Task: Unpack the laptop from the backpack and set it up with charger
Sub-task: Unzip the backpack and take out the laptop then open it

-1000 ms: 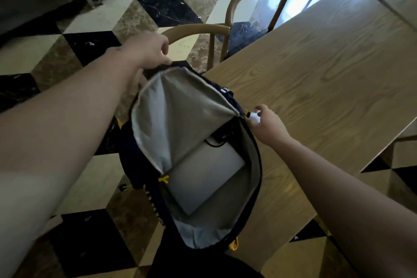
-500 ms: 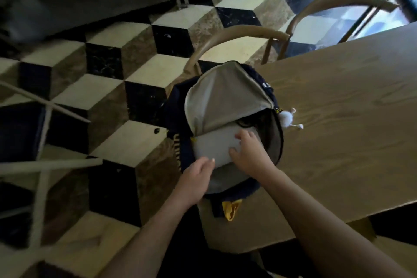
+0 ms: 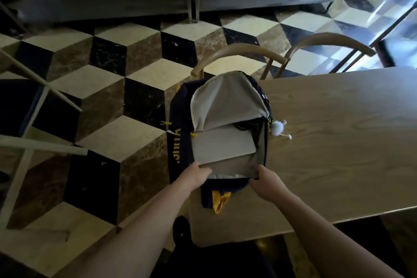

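Navy fabric with yellow lettering — that is the backpack (image 3: 180,119) I see from the head camera, lying at the near left corner of the wooden table (image 3: 338,153), its left side hanging past the table edge over the floor. Its main compartment is unzipped and the flap, lined in pale grey, stands folded back toward the far side. Inside lies the laptop (image 3: 222,146), a flat silver slab, closed, its near corner at the mouth of the bag. A dark cable shows just behind it, under the flap.

My left hand (image 3: 195,177) grips the near left corner of the laptop, thumb on top and fingers curled beneath. My right hand (image 3: 267,179) pinches the backpack's near right rim, fingers curled over the edge of the lining — it touches the bag, not the laptop.

A white fluffy charm (image 3: 278,128) hangs from the zipper on the bag's right side and rests on the table. Two wooden chairs (image 3: 239,51) with curved backs stand at the far edge of the table, on a floor of black, cream and brown cube-pattern tiles (image 3: 112,88).
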